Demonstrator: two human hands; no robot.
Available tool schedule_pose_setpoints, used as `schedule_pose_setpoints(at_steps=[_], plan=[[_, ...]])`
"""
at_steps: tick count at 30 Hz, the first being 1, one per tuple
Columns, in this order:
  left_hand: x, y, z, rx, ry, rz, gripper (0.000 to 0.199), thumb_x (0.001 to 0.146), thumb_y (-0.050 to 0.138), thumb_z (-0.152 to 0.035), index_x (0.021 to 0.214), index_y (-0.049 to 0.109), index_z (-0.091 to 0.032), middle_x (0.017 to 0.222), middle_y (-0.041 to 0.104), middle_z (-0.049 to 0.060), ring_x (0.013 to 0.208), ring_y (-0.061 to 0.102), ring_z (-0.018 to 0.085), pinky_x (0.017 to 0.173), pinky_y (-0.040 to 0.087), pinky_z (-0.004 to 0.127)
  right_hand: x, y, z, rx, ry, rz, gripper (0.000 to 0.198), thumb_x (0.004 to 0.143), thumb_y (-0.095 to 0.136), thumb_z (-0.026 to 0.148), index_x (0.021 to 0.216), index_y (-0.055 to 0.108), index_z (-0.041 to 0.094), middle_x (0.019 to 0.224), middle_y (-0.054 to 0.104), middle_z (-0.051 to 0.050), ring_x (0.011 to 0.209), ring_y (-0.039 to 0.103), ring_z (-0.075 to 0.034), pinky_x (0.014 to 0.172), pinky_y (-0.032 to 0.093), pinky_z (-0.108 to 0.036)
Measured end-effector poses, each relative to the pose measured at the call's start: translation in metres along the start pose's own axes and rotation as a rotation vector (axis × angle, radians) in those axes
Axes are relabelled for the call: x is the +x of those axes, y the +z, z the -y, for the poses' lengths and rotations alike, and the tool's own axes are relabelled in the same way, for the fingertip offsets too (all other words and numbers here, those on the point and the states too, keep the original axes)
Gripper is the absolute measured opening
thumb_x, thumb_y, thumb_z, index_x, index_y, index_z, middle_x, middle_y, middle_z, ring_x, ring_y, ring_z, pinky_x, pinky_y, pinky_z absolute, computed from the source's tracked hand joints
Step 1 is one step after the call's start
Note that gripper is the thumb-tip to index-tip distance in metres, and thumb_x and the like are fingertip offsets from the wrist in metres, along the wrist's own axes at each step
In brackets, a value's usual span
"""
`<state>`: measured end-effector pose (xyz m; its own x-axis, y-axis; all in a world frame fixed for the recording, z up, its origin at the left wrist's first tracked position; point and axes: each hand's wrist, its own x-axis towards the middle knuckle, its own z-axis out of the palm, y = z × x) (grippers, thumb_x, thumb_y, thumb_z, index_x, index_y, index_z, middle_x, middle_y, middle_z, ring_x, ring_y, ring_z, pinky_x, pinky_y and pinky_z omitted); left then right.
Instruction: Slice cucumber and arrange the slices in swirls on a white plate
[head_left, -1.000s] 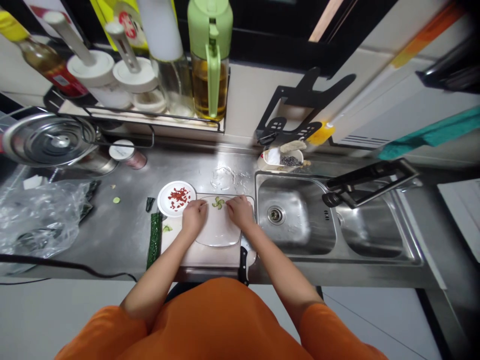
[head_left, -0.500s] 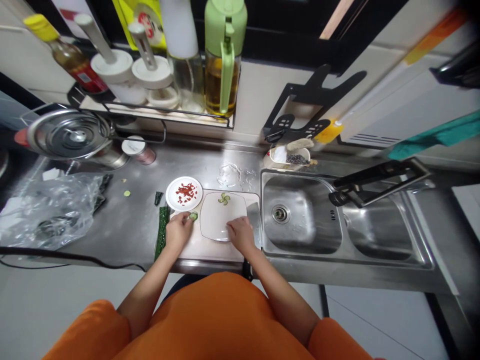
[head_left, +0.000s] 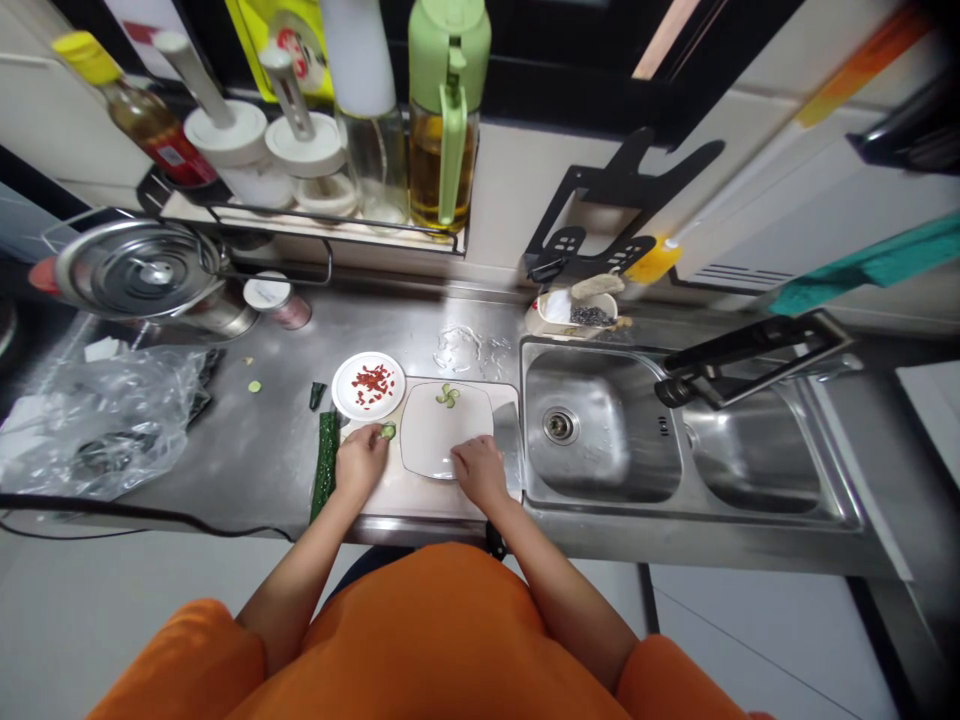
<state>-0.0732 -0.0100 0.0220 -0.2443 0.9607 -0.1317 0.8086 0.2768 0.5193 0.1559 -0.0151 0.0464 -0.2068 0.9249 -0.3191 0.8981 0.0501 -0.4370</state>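
Observation:
My left hand (head_left: 360,462) is closed around some cucumber slices (head_left: 387,430) at the left edge of the square white plate (head_left: 427,450). Over the plate's lower right part, my right hand (head_left: 478,468) has its fingertips pinched together; whatever may be between them is too small to make out. Several cucumber pieces (head_left: 448,396) form a small pinwheel near the plate's far edge. Beneath the plate lies a pale cutting board (head_left: 390,495). A length of dark green cucumber (head_left: 325,455) rests left of my left hand, with a cut-off end (head_left: 317,395) beyond it.
A round white plate (head_left: 345,385) of red pieces stands behind my left hand. A knife blade (head_left: 508,435) lies at the board's right side, beside the double sink (head_left: 600,420) with its black faucet (head_left: 735,350). Plastic bags (head_left: 112,420) are on the left; bottles, including an oil bottle (head_left: 442,150), line the shelf.
The view has shifted very slightly. My right hand has moved a touch to the left over the plate; my left hand keeps the cucumber slices. The pinwheel looks unchanged.

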Motion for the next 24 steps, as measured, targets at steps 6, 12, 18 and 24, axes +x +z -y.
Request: schedule_pose_setpoints(at_steps=[6,12,18,24], plan=[[0.004,-0.002,-0.002,-0.036,-0.068,0.019,0.021,0.075,0.056,-0.035,0.087,0.065,-0.020,0.078,0.066,0.003,0.071,0.059,0.018,0.070,0.042,0.026,0.000,0.003,-0.003,0.017,-0.011,-0.017,0.023,0.090,0.046,0.026,0.092,0.068,0.022,0.094,0.063,-0.006,0.098,0.043,-0.022,0.064,0.022,-0.029],[0.010,-0.005,-0.006,-0.161,-0.181,0.061,0.018,0.072,0.058,-0.038,0.078,0.062,-0.021,0.072,0.066,-0.001,0.068,0.060,0.015,0.069,0.042,0.024,0.001,0.005,-0.005,-0.003,-0.018,-0.002,0.023,0.091,0.045,0.026,0.090,0.068,0.022,0.092,0.063,-0.006,0.098,0.042,-0.022,0.063,0.022,-0.030],[0.012,-0.007,-0.005,-0.206,-0.221,0.070,0.022,0.072,0.057,-0.036,0.083,0.067,-0.020,0.075,0.069,0.000,0.073,0.062,0.016,0.070,0.043,0.024,0.001,0.003,-0.006,-0.005,-0.016,0.000,0.023,0.091,0.045,0.026,0.091,0.068,0.023,0.092,0.063,-0.006,0.098,0.041,-0.022,0.066,0.024,-0.029],[0.011,-0.008,0.003,-0.099,-0.126,0.050,0.022,0.076,0.052,-0.034,0.082,0.069,-0.022,0.073,0.068,0.001,0.071,0.061,0.017,0.069,0.041,0.025,0.006,0.004,0.000,-0.013,-0.050,0.006,0.022,0.091,0.045,0.027,0.092,0.067,0.023,0.093,0.063,-0.006,0.099,0.042,-0.022,0.070,0.027,-0.030]])
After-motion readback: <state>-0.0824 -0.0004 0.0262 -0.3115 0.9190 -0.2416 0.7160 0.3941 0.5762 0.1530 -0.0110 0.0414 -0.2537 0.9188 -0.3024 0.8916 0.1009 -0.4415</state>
